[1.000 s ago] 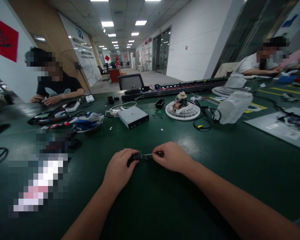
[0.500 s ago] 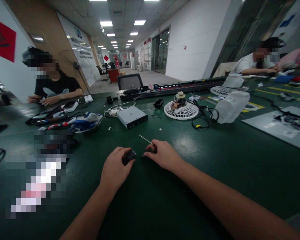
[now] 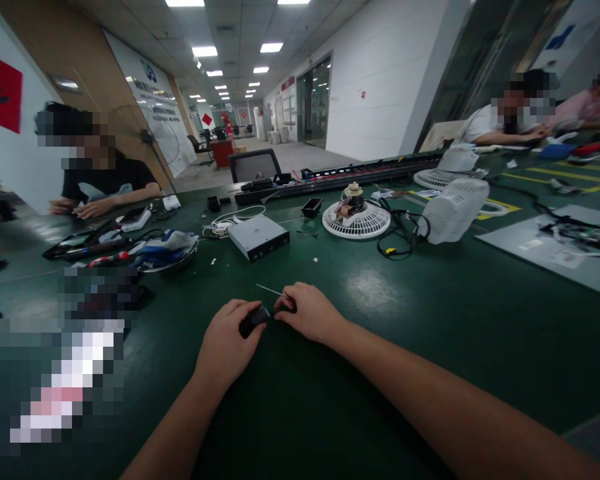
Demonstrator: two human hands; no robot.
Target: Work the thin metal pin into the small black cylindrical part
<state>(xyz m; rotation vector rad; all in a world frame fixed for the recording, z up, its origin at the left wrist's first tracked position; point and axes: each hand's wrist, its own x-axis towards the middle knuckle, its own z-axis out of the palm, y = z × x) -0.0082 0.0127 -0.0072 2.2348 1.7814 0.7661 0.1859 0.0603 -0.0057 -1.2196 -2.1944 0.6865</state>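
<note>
My left hand [image 3: 227, 343] rests on the green table [image 3: 430, 320] with its fingers closed round a small black part [image 3: 253, 320]. My right hand [image 3: 307, 312] lies just to its right, fingers pinched on a small dark piece [image 3: 284, 308] that carries a thin metal pin [image 3: 269, 289] pointing up and to the left. The two hands almost touch.
Beyond the hands lie a grey drive box [image 3: 258, 237], a white fan grille with a motor [image 3: 355, 217], a white fan housing [image 3: 453, 210] and black cables [image 3: 400, 237]. A metal bowl with tools [image 3: 155, 250] sits left. People work at the left [image 3: 97, 183] and far right [image 3: 510, 123].
The pin was held level between both hands; my right hand drew it out of the black part and now holds it slanting up-left. Both hands shifted slightly left in view.
</note>
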